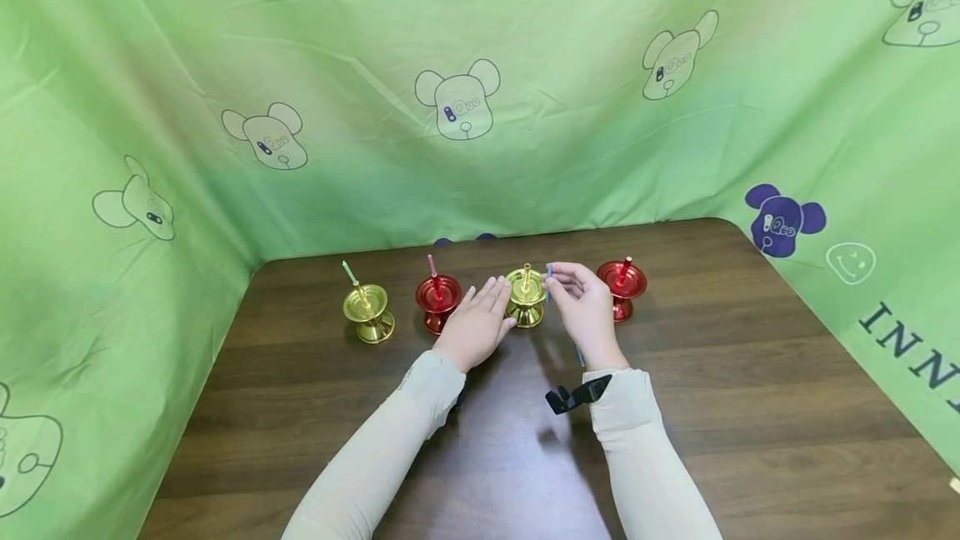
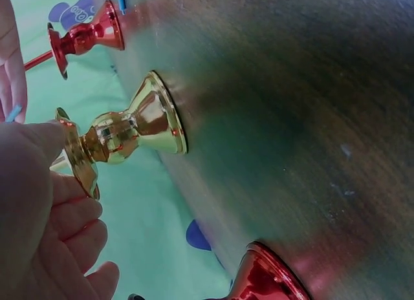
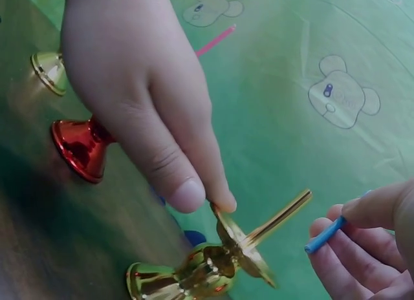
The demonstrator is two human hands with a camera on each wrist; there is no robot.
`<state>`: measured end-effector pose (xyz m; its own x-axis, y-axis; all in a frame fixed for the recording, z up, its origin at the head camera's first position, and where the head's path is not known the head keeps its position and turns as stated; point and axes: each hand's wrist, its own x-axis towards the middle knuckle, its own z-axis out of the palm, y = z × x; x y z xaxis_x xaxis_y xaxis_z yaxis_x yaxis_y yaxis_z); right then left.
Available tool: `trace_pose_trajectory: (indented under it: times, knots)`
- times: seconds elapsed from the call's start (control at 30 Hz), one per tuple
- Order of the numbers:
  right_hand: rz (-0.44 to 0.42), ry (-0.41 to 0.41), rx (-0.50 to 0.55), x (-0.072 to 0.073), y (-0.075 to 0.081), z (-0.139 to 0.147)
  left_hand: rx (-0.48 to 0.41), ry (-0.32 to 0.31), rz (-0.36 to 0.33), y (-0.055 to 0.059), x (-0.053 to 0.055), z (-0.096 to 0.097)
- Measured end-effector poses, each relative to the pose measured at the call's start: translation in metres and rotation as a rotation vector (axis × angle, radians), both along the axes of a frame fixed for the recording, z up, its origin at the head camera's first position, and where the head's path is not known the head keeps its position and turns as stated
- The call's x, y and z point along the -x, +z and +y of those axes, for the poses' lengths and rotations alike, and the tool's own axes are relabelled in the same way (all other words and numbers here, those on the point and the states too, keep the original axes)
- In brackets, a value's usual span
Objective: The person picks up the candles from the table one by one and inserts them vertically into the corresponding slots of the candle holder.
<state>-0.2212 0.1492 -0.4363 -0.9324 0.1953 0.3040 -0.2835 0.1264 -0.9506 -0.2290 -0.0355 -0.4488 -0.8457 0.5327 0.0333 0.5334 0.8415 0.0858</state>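
In the head view, my left hand (image 1: 474, 323) is at the gold candle holder (image 1: 528, 313); the right wrist view shows its thumb and forefinger pinching the dish rim. The holder stands upright on the table, a bare gold tube (image 3: 278, 219) rising from its dish. Just to the right of that tube, my right hand (image 1: 588, 315) pinches a thin blue candle (image 3: 325, 235) between thumb and fingertips, apart from the tube. Close beyond the right hand is a red candle holder (image 1: 622, 280) with a red stem upright in it.
Left of my hands stand a red holder (image 1: 437, 294) with a pink candle (image 1: 432, 265) and a gold holder (image 1: 367, 304) with a green candle (image 1: 349, 272). Another blue stick (image 1: 580, 356) lies by the right wrist. Green printed cloth (image 1: 360, 190) encloses the wooden table (image 1: 300, 407).
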Motion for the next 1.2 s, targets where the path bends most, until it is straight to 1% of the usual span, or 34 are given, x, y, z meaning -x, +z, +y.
trace_pose_trajectory:
  times: [0.13, 0.17, 0.23, 0.43, 0.6, 0.9, 1.03, 1.2]
  knots:
    - [0.025, -0.002, 0.019, 0.004, 0.005, -0.002, 0.0, 0.0, -0.003, 0.001, 0.0, 0.0]
    - [0.044, -0.005, 0.02, 0.007, 0.002, -0.002, 0.001, 0.002, -0.007, 0.002, -0.001, -0.001]
    - [0.06, -0.012, 0.021, 0.009, 0.004, -0.003, 0.007, 0.004, -0.012, 0.003, -0.001, 0.0]
    - [0.111, -0.034, 0.014, 0.017, 0.009, -0.006, 0.022, 0.001, -0.001, 0.004, 0.0, 0.0]
    - [0.12, -0.03, -0.001, 0.022, 0.012, -0.009, 0.027, 0.001, 0.005, 0.003, 0.0, 0.0]
    - [0.157, -0.014, -0.03, 0.03, 0.016, -0.017, 0.019, -0.001, 0.02, 0.005, -0.002, -0.002]
    - [0.175, -0.011, -0.038, 0.031, 0.017, -0.02, 0.024, 0.001, 0.02, 0.003, -0.002, -0.002]
    - [0.181, -0.005, -0.046, 0.034, 0.017, -0.021, 0.015, 0.003, 0.028, -0.002, 0.001, -0.001]
